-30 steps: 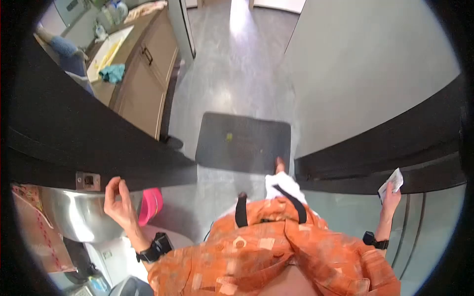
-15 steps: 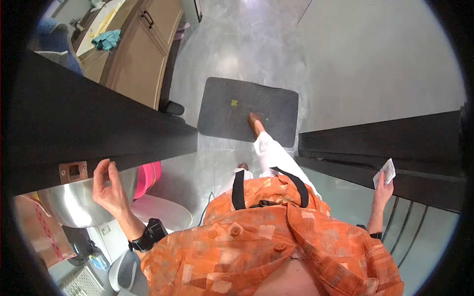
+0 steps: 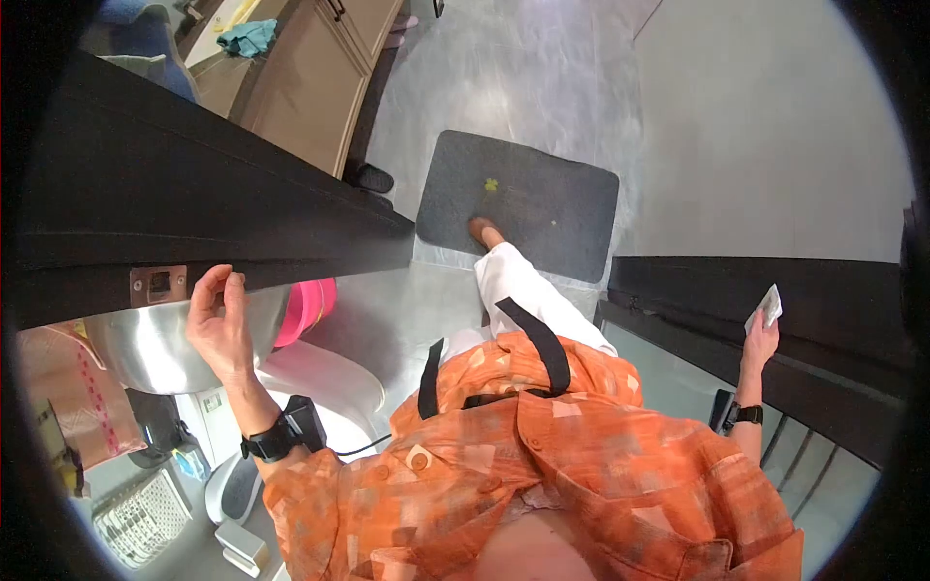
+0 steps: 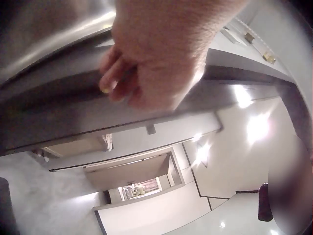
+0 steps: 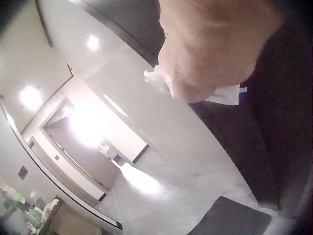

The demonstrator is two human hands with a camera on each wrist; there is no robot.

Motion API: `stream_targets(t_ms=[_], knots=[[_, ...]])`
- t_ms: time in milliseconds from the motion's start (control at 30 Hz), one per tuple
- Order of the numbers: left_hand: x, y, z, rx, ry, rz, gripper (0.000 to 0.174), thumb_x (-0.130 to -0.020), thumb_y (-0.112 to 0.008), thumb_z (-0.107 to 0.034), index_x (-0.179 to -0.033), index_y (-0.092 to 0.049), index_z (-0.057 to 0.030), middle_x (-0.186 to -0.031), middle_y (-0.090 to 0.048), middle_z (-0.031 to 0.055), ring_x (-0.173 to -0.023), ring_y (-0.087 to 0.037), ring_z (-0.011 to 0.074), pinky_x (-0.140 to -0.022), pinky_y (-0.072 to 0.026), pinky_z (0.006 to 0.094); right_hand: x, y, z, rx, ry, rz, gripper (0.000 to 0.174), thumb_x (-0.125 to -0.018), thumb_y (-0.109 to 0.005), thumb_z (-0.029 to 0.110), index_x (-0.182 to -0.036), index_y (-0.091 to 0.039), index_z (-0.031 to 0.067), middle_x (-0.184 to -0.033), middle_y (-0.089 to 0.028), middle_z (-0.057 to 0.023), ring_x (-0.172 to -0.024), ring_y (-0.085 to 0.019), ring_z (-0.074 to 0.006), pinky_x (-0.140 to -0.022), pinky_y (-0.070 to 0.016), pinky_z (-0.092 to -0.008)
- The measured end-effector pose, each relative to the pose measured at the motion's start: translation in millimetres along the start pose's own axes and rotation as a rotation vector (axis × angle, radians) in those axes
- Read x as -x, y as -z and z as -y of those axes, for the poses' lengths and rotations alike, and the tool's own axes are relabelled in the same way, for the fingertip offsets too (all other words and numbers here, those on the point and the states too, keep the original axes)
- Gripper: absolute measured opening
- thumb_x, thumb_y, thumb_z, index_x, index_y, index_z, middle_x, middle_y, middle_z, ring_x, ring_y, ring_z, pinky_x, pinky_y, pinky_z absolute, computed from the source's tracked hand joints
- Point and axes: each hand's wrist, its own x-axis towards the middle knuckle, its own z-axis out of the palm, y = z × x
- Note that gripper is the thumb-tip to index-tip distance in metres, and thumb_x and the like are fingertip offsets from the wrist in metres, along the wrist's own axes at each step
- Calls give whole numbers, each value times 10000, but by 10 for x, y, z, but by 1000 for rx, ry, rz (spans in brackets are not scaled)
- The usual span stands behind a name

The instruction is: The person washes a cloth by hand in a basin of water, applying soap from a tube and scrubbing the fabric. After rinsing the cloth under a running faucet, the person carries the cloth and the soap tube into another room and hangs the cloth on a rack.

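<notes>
My right hand [image 3: 760,347] holds a small white packet [image 3: 770,306] in front of the dark door frame at the right. In the right wrist view the back of that hand [image 5: 208,51] covers most of it, and a pale corner of the packet [image 5: 226,95] sticks out below. My left hand [image 3: 219,327] is raised beside the dark frame on the left, near a metal strike plate [image 3: 158,286]. Its fingers hang loosely bent with nothing in them. The left wrist view has this hand [image 4: 156,58] against the same frame.
A grey mat [image 3: 542,198] lies on the floor past the doorway, with one foot [image 3: 482,230] on it. A cabinet [image 3: 310,82] bearing a teal cloth [image 3: 248,38] lines the left. Near the left hand are a steel basin [image 3: 145,349], a pink tub [image 3: 308,310] and a white basket [image 3: 145,518].
One foot has stepped from the mat's near edge onto it. The doorway and mat have shifted in view as the body advanced. The right hand keeps the packet; the left stays beside the frame.
</notes>
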Motion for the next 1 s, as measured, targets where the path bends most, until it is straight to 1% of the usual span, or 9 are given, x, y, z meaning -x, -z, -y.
stream_targets(t_ms=[200, 433, 567, 667, 767, 800, 867, 933, 1000], knots=[[-26, 14, 42, -16, -10, -12, 124, -803, -600, -56, -917, -612, -9, -796, -599, 21, -728, -551, 70, -592, -446, 192, -4, -6, -49, -17, 79, 2, 380, -845, -535, 265, -1126, -539, 10, -1000, -610, -160, -935, -591, -245, -794, -450, -328], [-38, 33, 119, 11, -26, -21, 130, -806, -594, -39, -931, -611, -5, -812, -607, 35, -732, -564, 88, -585, -458, 201, 70, -29, 7, 19, 153, 29, 348, -844, -553, 229, -1120, -544, 17, -958, -629, -115, -882, -600, -166, -763, -451, -279], [-52, 48, 119, 33, -44, 1, 130, -807, -593, -38, -931, -611, -5, -829, -608, 36, -739, -565, 90, -594, -456, 199, 95, -37, 63, -28, 169, 13, 336, -845, -550, 233, -1098, -556, 12, -948, -628, -129, -869, -604, -176, -752, -453, -285], [-31, 14, 76, 14, 3, -39, 135, -807, -594, -39, -936, -612, -5, -831, -608, 35, -724, -551, 81, -599, -447, 192, 146, 39, 222, 70, 88, 51, 321, -843, -549, 227, -1079, -567, 10, -950, -626, -139, -876, -603, -180, -760, -449, -288], [-46, 24, 115, -142, 3, -74, 138, -796, -605, -38, -930, -618, -6, -831, -601, 31, -738, -542, 77, -626, -451, 200, 185, 50, 300, -111, 145, 73, 330, -838, -555, 221, -1066, -568, -18, -952, -625, -141, -892, -596, -185, -768, -445, -291], [-54, -38, 101, -148, 10, -82, 138, -796, -605, -38, -930, -618, -6, -831, -601, 31, -738, -542, 77, -626, -451, 200, 180, 28, 372, -112, 153, 81, 330, -838, -555, 221, -1066, -568, -18, -952, -625, -141, -892, -596, -185, -768, -445, -291], [-23, -259, -6, 46, 96, -6, 133, -791, -601, -21, -922, -620, -2, -835, -596, 26, -744, -540, 77, -644, -448, 202, 154, -11, 501, -199, 77, 167, 342, -836, -558, 219, -1072, -560, -29, -957, -624, -136, -885, -590, -178, -768, -443, -287], [-90, -622, -65, -3, 14, 110, 118, -783, -588, 7, -898, -612, 10, -814, -585, 19, -725, -542, 76, -620, -450, 203, 12, -176, 527, -142, 69, 200, 333, -833, -565, 200, -1070, -558, -34, -957, -622, -119, -883, -581, -162, -773, -439, -280], [-203, -1090, -233, 70, 132, 189, 105, -775, -586, 6, -877, -613, 4, -783, -586, 15, -690, -542, 74, -610, -447, 204, -118, -378, 655, -291, 58, 264, 315, -832, -567, 176, -1065, -557, -36, -938, -625, -100, -868, -576, -146, -768, -439, -274]])
